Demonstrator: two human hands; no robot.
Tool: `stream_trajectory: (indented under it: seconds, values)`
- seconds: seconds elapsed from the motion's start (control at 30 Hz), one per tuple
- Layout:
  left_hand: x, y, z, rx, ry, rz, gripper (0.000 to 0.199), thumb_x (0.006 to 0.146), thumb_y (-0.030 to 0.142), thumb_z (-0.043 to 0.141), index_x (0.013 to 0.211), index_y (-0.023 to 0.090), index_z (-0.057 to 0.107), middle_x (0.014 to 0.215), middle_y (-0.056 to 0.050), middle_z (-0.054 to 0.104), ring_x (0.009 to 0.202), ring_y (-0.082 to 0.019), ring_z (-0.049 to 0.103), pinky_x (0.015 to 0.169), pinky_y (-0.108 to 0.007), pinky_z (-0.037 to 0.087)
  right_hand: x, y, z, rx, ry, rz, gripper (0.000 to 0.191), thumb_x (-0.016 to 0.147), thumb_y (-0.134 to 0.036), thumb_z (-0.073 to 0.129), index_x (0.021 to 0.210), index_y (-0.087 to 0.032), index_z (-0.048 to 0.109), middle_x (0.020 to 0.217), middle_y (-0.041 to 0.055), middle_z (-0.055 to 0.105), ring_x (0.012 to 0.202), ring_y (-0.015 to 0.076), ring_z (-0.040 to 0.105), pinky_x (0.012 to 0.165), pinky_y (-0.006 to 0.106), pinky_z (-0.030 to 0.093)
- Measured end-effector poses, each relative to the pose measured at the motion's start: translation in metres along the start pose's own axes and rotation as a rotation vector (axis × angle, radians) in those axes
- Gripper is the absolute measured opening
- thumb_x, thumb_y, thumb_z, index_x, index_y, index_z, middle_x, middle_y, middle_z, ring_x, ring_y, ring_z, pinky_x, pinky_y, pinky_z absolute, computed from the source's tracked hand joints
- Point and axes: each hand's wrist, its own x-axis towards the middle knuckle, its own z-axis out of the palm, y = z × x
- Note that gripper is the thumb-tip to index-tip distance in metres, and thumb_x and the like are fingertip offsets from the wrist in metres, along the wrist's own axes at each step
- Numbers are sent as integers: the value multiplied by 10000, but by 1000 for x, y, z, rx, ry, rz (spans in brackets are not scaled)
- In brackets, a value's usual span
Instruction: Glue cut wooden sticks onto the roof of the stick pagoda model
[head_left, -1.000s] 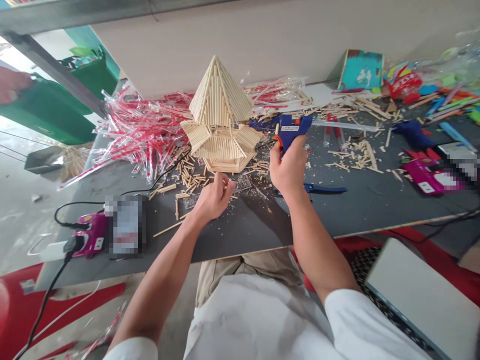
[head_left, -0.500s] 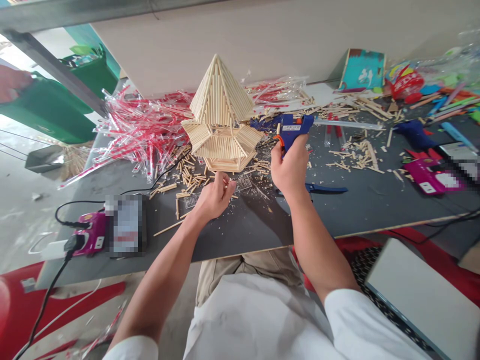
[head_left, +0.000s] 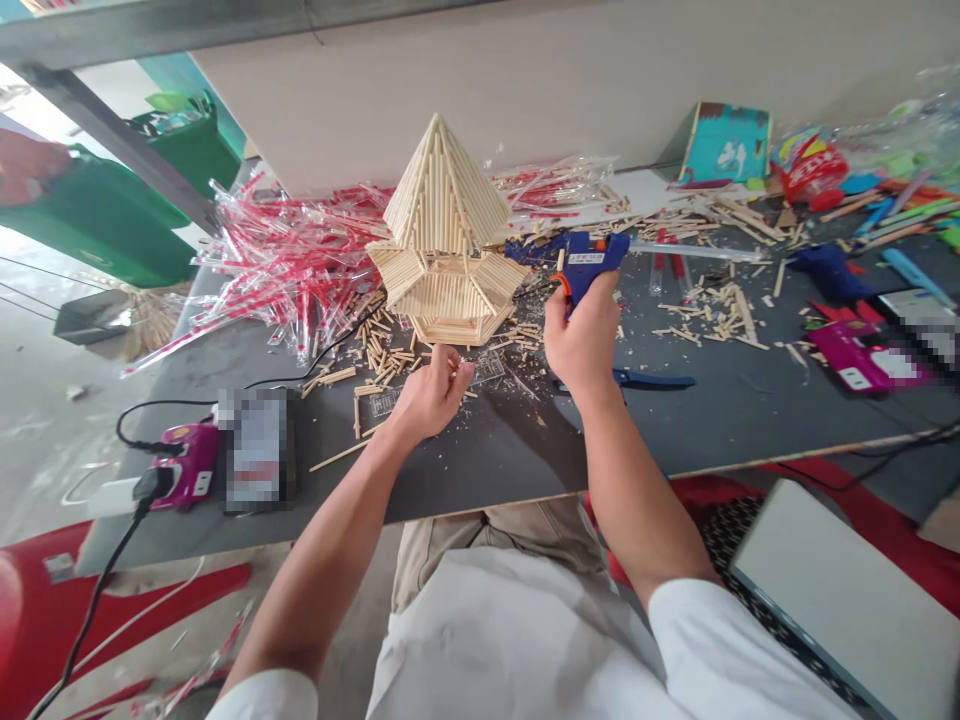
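Note:
A pavilion model [head_left: 442, 220] built of thin wooden sticks, with a pointed roof over a flared lower tier, stands upright on the table. My left hand [head_left: 433, 395] is closed with curled fingers right at the front of its base. Whether those fingers touch the base or pinch something small is hidden. To the right of the model, my right hand [head_left: 585, 335] is wrapped round the handle of a blue hot glue gun [head_left: 583, 262]. The gun's nozzle side faces the model, and a clear glue stick [head_left: 697, 250] extends from its back.
Red-and-clear plastic wrappers [head_left: 285, 260] pile up at the left. Short stick offcuts [head_left: 386, 350] lie around the model. Dark blue-handled pliers or cutters [head_left: 652, 380] rest beside my right wrist. Purple power strips [head_left: 184, 465] sit at both ends, with a phone [head_left: 257, 450] at left.
The whole view has shifted very slightly. Both hands, the glue gun and the pavilion model keep practically the same places relative to each other.

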Motion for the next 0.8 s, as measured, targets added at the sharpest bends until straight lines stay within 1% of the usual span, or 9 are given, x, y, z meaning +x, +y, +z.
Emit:
stream_trajectory:
  seconds: [0.1, 0.27, 0.37, 0.43, 0.53, 0.63, 0.7, 0.8]
  values:
    - [0, -1, 0, -19, 3, 0, 209, 1086, 438, 377, 1047, 233, 375, 703, 44, 505, 580, -151, 448, 626, -294, 294, 1, 1, -1, -11, 14, 16, 268, 945, -290, 395, 1172, -150, 415, 852, 142, 639, 718, 298, 636, 664, 436, 496]
    - [0, -4, 1, -57, 40, 18, 198, 1083, 422, 395, 1040, 229, 382, 707, 41, 499, 595, -148, 468, 624, -286, 297, 2, 1, -2, -4, 11, 39, 220, 905, -295, 448, 1093, -179, 440, 780, 109, 639, 671, 286, 629, 658, 438, 511]
    - [0, -5, 2, -106, 45, 22, 185, 1081, 411, 404, 1051, 229, 380, 678, 59, 475, 563, -137, 436, 612, -279, 283, 4, 1, -4, 22, -2, 69, 244, 882, -316, 513, 1085, -194, 453, 757, 84, 647, 650, 275, 627, 687, 449, 533]
    - [-1, -6, 2, -161, 51, 18, 180, 1082, 407, 414, 1048, 233, 379, 648, 74, 447, 547, -132, 408, 608, -279, 270, 5, 2, -7, 29, 2, 113, 281, 869, -349, 569, 1084, -200, 468, 765, 79, 660, 655, 272, 636, 707, 452, 544]
    - [-2, -7, 3, -286, 93, 15, 199, 1079, 422, 440, 1027, 233, 402, 622, 82, 404, 539, -121, 373, 602, -281, 254, 9, 9, -11, 29, 36, 201, 338, 879, -429, 622, 1088, -200, 488, 814, 87, 689, 700, 272, 661, 758, 450, 558]
    - [-1, -7, 6, -446, 127, -20, 263, 1067, 483, 463, 1010, 229, 427, 632, 78, 390, 551, -109, 353, 591, -270, 261, 16, 25, -14, -9, 35, 291, 409, 890, -492, 640, 1122, -180, 515, 918, 118, 713, 806, 290, 686, 841, 459, 559]
    - [0, -5, 8, -601, 135, -65, 322, 1044, 542, 490, 987, 232, 422, 654, 74, 396, 554, -99, 333, 564, -250, 261, 21, 40, -15, -68, -13, 370, 447, 880, -515, 658, 1123, -157, 543, 976, 151, 710, 887, 317, 688, 888, 477, 552]
    - [3, 2, 7, -868, 100, -155, 390, 1005, 602, 533, 947, 249, 377, 660, 94, 337, 518, -74, 269, 494, -206, 223, 26, 63, -15, -187, -154, 471, 464, 884, -499, 659, 1126, -110, 585, 1091, 225, 682, 1051, 372, 660, 958, 504, 529]
